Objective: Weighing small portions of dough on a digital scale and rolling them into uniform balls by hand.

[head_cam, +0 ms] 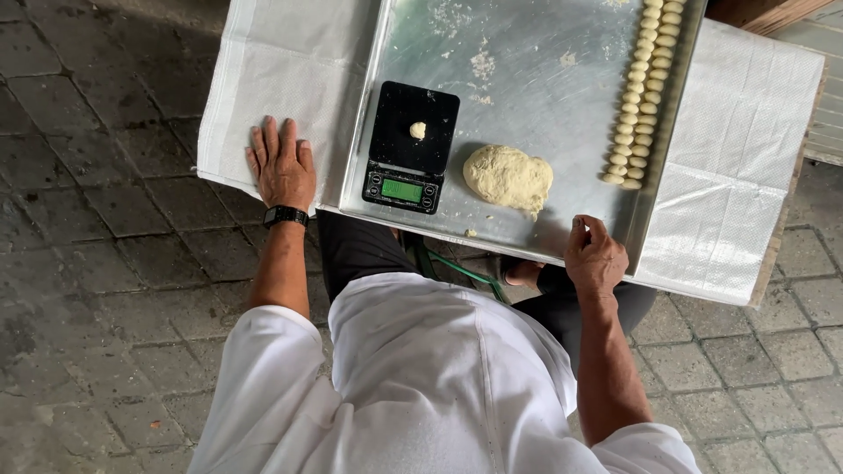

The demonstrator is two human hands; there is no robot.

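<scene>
1. Two hands were in shot. The left hand [281, 167] was laid flat and fully open, fingers spread, on the white woven sheet [738, 132] at about 9 o'clock from the scale, and nothing was held in it. A black wristwatch [284, 214] was worn on that wrist.
2. The right hand [594, 254] was curled loosely at the near edge of the metal tray [527, 53], with thumb and fingertips drawn together. Whether a scrap of dough was pinched in there couldn't be told.
3. A small dough piece [418, 130] was sat on the black scale [411, 145], touched by neither hand. The big dough lump [507, 178] was parked just beside the scale at its 3 o'clock, roughly 11 o'clock from the right hand.
4. Two tidy rows of dough balls [643, 92] were lined up along the tray's edge, at about 2 o'clock from the lump.
5. Step-wise, weighing of a portion looked to be what was underway, with the reading being checked, though that's only judged from the layout.
6. For the next move, a light fingertip pinch would be called for, since the piece is tiny and soft and the scale easily nudged.
</scene>
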